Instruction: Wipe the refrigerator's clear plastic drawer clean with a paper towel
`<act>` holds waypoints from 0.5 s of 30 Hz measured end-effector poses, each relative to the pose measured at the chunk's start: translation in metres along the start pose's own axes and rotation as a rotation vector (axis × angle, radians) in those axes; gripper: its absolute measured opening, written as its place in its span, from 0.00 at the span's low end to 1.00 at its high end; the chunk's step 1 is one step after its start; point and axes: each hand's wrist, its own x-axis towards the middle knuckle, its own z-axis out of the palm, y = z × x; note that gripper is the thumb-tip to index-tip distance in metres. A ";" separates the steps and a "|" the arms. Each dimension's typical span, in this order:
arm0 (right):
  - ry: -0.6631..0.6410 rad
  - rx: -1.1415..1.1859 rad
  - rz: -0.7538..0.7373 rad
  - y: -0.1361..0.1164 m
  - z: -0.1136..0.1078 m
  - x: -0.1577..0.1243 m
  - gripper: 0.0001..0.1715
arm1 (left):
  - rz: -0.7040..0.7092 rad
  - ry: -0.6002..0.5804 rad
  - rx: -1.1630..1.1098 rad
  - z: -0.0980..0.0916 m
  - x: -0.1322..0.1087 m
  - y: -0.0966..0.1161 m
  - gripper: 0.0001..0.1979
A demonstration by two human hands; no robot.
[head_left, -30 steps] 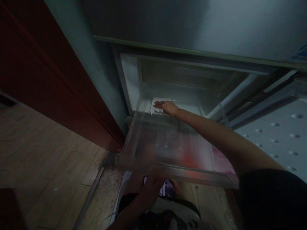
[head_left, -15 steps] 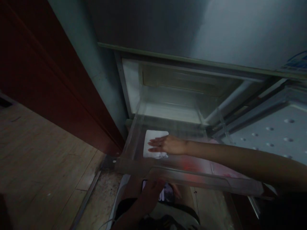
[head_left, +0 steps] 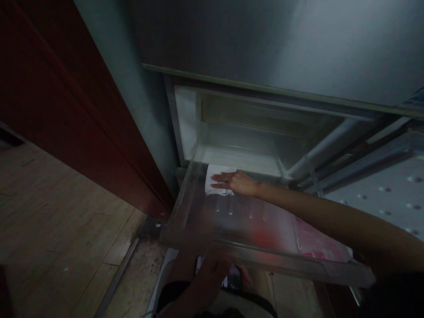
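My right hand lies flat, fingers together, pressing a white cloth against the floor of a clear plastic drawer pulled out of an open fridge compartment. The cloth sits at the drawer's far left end, near the compartment mouth. My left hand is low in the frame, under the drawer's front edge, closed around a phone with a lit screen that is mostly hidden by the drawer rim.
A dark red wooden panel stands left of the fridge, above a wood floor. A pink-red item lies in the drawer's right half. The open fridge door's dimpled white inner face is at right.
My right hand slid the cloth from the back of the compartment toward the drawer's front left, then back away again to the drawer's far end. The left hand stayed in place.
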 end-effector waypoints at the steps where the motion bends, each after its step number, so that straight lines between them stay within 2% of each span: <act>1: -0.007 0.003 0.044 0.010 0.000 0.003 0.28 | 0.027 -0.012 -0.009 0.000 0.001 0.003 0.39; 6: 0.003 0.048 0.233 0.051 -0.005 0.015 0.31 | 0.092 -0.017 -0.013 0.000 0.002 0.001 0.40; 9: 0.032 0.061 0.320 0.064 -0.007 0.019 0.32 | 0.015 0.089 0.076 -0.002 -0.001 -0.010 0.38; 12: 0.044 0.064 0.359 0.064 -0.008 0.021 0.32 | -0.051 0.163 0.112 -0.003 -0.004 -0.018 0.36; 15: 0.018 0.071 0.322 0.050 -0.008 0.018 0.32 | -0.047 0.107 0.071 -0.001 -0.003 -0.014 0.38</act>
